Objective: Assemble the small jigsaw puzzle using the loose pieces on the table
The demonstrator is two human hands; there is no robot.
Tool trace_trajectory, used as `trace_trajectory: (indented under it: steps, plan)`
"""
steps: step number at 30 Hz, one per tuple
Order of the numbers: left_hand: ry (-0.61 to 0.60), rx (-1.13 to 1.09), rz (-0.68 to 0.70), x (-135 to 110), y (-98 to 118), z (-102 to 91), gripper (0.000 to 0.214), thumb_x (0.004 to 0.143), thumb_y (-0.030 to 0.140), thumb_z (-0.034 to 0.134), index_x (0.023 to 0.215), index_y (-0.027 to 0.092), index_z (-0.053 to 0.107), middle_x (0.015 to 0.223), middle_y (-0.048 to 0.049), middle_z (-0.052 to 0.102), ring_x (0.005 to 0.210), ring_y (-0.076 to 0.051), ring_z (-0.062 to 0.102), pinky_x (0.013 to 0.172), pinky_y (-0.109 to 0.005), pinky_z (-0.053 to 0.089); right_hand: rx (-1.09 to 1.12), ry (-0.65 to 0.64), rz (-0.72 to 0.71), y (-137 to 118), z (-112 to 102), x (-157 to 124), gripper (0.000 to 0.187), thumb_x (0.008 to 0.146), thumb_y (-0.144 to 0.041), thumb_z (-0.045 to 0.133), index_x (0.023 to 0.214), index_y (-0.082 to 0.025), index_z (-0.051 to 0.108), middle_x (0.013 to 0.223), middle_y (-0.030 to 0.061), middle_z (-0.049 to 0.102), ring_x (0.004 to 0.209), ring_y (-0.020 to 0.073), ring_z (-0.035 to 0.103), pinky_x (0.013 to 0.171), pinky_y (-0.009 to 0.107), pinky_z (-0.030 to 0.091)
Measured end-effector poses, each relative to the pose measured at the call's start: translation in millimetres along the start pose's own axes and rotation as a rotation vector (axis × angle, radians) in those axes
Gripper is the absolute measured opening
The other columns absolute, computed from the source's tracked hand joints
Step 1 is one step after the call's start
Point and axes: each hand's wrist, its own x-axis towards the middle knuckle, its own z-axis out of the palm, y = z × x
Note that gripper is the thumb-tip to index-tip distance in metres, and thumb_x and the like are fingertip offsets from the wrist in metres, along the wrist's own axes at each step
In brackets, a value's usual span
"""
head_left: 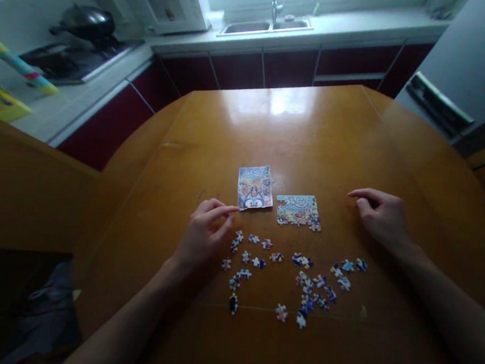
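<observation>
Head view: picture card (255, 187) lay flat mid-surface (316, 126), long axis running away from the person, title end far, slightly skewed. Left hand (203, 238) pinched at its near-left corner; actual grip unclear. Right hand (382, 218) loosely curled, empty, resting right of part-built puzzle (298, 211). Loose pieces (302, 279) nearer.

Your desk (316, 132) is smooth varnished wood with a glossy shine, and near the paper picture card (255, 187) on it lie matt cardboard puzzle pieces (302, 261) with printed faces.
</observation>
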Motion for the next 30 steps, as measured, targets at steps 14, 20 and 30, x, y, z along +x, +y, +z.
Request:
trace_trajectory:
  steps: [14,20,30]
  plan:
    - [-0.248,0.056,-0.091,-4,3,-9.4,0.017,0.083,0.035,0.070,0.073,0.022,0.073,0.080,-0.0039,0.062,0.070,-0.017,0.058,0.062,-0.031,0.048,0.007,0.002,0.025,2,1,-2,0.023,0.078,-0.023,0.055,0.087,-0.021,0.076,0.075,0.0054,0.073,0.059,0.0200,0.062,0.056,0.032,0.045]
    - [-0.251,0.048,-0.103,-4,2,-8.3,0.022,0.088,0.038,0.065,0.077,0.022,0.074,0.081,-0.0037,0.062,0.074,-0.017,0.060,0.066,-0.032,0.049,0.015,0.003,0.024,2,1,-2,0.024,0.078,-0.023,0.055,0.086,-0.021,0.077,0.075,0.0055,0.073,0.059,0.0197,0.062,0.055,0.032,0.045]
    - [-0.238,0.024,-0.089,-3,-5,-13.2,0.015,0.086,0.034,0.068,0.081,0.022,0.076,0.081,-0.0033,0.062,0.071,-0.015,0.058,0.063,-0.028,0.048,0.025,0.013,0.018,2,0,-1,0.024,0.078,-0.022,0.055,0.085,-0.020,0.077,0.072,0.0053,0.072,0.055,0.0182,0.059,0.053,0.031,0.043]
